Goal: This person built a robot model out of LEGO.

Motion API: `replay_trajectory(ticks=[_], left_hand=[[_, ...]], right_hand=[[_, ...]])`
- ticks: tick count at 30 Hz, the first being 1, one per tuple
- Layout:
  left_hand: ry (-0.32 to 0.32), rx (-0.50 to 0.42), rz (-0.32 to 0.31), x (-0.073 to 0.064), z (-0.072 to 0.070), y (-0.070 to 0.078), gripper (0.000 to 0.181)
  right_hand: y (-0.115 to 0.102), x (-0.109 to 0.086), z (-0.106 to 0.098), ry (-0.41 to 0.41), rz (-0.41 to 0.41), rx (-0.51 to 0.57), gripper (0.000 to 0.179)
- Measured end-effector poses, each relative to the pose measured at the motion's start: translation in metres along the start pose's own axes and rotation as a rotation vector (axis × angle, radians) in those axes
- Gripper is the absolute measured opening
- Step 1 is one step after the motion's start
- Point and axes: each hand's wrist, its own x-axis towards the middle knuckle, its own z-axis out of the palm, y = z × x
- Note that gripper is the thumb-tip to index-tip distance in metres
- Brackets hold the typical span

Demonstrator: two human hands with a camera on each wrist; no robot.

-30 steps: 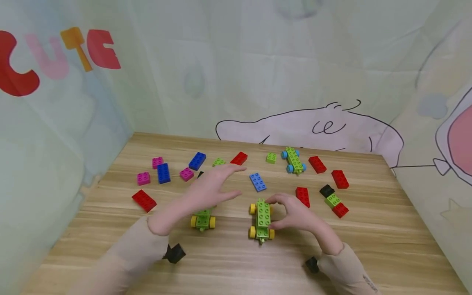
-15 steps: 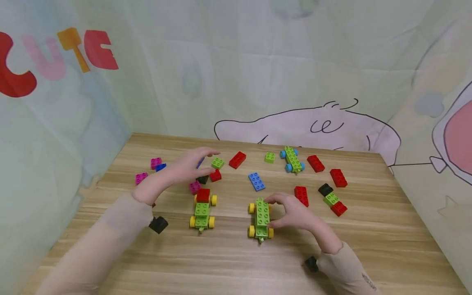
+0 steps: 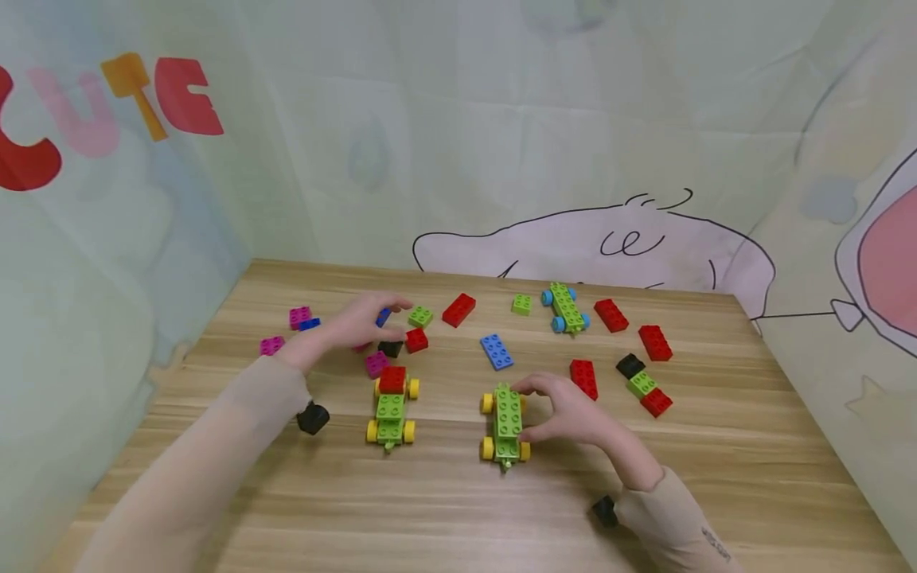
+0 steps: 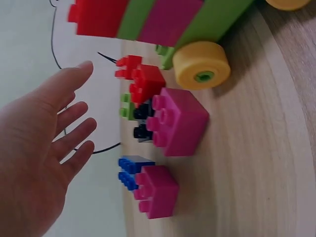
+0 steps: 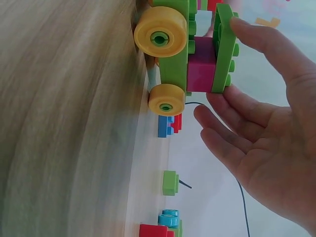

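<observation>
My left hand (image 3: 353,324) reaches over the far-left bricks, thumb and fingers spread and holding nothing. Under and beside it lie a black brick (image 3: 390,348), a small red brick (image 3: 416,341) and a pink brick (image 3: 377,364). My right hand (image 3: 569,412) holds a green toy car with yellow wheels (image 3: 509,414) by its raised green brick (image 5: 225,54), thumb at one end and fingertips at the other. A pink brick (image 5: 201,69) props that green brick up. Left of it stands a second yellow-wheeled car (image 3: 390,410), topped with green and a red brick (image 3: 392,380).
A blue brick (image 3: 497,352) lies mid-table. Behind it are a red brick (image 3: 458,309), a small green brick (image 3: 521,304) and a blue-wheeled car (image 3: 565,308). Several red bricks and a black brick (image 3: 630,366) lie right. A printed curtain (image 3: 458,143) backs the table.
My left hand has drawn back leftward from above the left car to the bricks behind it, uncovering the car. The right hand stays on its car.
</observation>
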Motion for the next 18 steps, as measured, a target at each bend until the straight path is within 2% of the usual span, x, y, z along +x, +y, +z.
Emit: replay_trajectory(ticks=[8, 12, 18], left_hand=[[-0.040, 0.057, -0.006, 0.008, 0.010, -0.009, 0.055], [-0.058, 0.073, -0.009, 0.012, 0.012, -0.009, 0.054], [-0.085, 0.152, -0.007, 0.016, 0.014, -0.008, 0.051]], right_hand=[[-0.001, 0.000, 0.000, -0.006, 0.002, -0.003, 0.058], [-0.001, 0.000, 0.000, -0.006, 0.005, 0.005, 0.057], [-0.001, 0.000, 0.000, -0.011, 0.008, 0.011, 0.057]])
